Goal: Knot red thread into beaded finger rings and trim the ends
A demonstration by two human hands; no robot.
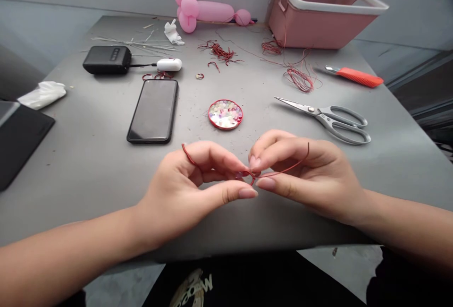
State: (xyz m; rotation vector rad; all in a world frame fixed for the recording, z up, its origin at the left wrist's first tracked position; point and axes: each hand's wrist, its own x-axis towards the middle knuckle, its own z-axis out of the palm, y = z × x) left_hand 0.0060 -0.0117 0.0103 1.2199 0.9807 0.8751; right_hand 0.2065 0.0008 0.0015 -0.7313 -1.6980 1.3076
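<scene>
Near the table's front edge, my left hand (198,184) pinches a small loop of dark red cord (252,175) between thumb and fingers. My right hand (300,170) meets it there, its thumb and fingertips closed on the same cord. One thin end of the cord rises across my right fingers. Another piece of red cord lies over my left index finger. Something small and shiny, perhaps a bead, shows at the left fingertips, partly hidden. Just beyond the hands sits a round red-rimmed dish (208,119) of pale and pink beads.
Grey scissors (331,118) and an orange cutter (361,77) lie right. A phone (153,111), black power bank (107,60) and tissue (42,94) are left. Cord scraps (221,52), cord coils (299,79), a pink balloon figure (214,11) and pink bin (318,26) stand further back.
</scene>
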